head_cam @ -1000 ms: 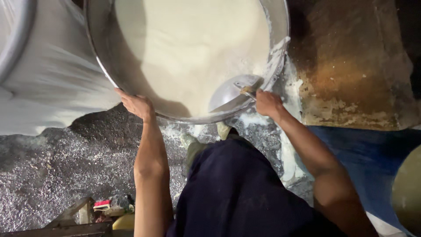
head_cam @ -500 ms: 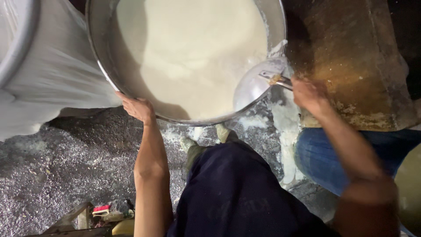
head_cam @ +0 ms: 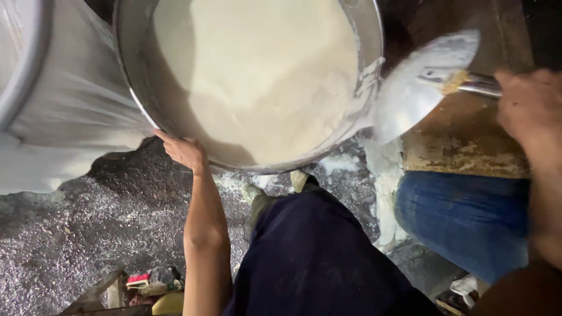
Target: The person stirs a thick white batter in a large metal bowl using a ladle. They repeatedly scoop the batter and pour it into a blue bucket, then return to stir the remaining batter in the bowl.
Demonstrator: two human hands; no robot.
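While my left hand (head_cam: 184,151) presses its fingers flat against the lower rim of the big metal basin (head_cam: 140,111), not curled round anything, my right hand (head_cam: 527,108) is closed on the handle of a wide metal scoop (head_cam: 418,88). The hand is blurred, so I cannot make out each finger, only that they wrap the handle. The scoop hangs outside the basin, just beside its right rim and above a worn brown slab (head_cam: 468,146), with its bowl smeared white; whether it carries anything I cannot tell. The basin itself is tilted toward me and holds a deep pool of pale, creamy liquid (head_cam: 263,76), so by my reading most of the ladling remains. White spills streak the rim and the rough grey floor (head_cam: 76,246) below. A white cloth (head_cam: 64,123) drapes at the left, and a blue container (head_cam: 468,216) sits below the scoop.
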